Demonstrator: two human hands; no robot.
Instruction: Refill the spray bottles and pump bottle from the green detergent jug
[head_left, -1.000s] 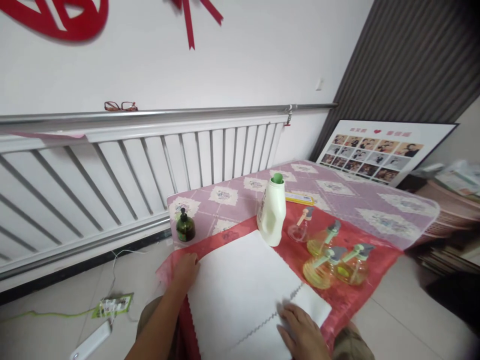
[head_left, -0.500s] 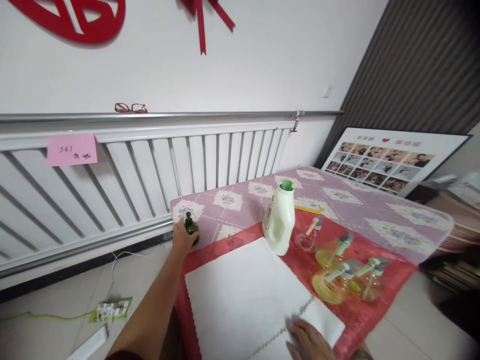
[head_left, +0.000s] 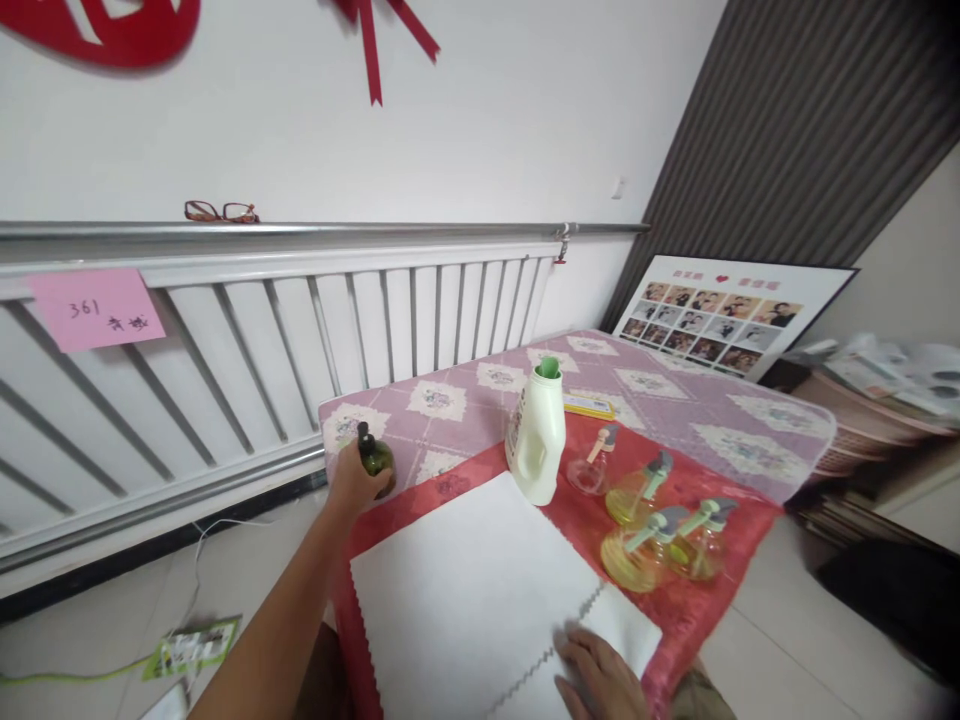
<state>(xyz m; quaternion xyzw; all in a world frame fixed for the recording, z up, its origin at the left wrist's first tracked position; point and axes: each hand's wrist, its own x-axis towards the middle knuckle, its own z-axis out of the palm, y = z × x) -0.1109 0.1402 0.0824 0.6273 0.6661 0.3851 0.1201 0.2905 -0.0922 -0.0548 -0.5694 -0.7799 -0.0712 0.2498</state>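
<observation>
My left hand (head_left: 358,478) is wrapped round a small dark green bottle (head_left: 377,463) with a black top, at the table's left corner. The bottle looks upright, its lower part partly hidden by my fingers. My right hand (head_left: 598,668) rests palm down on a white cloth (head_left: 465,575) with zigzag edges, its fingers stretched out near a fold. That cloth lies on a red cloth (head_left: 450,487). Just beyond it stands a cream jug-like bottle (head_left: 543,430) with a handle and a green piece in its mouth.
Several clear pots with grey-and-green tops, such as the yellowish one (head_left: 634,560), stand on the red cloth at right. A flat yellow-edged pack (head_left: 589,405) lies behind the cream bottle. A white radiator (head_left: 405,320) runs behind the patterned table (head_left: 480,400).
The camera view has shifted to the right, so everything appears further left. My left hand still grips the green bottle, which shows a little more; my right hand stays on the white cloth.
</observation>
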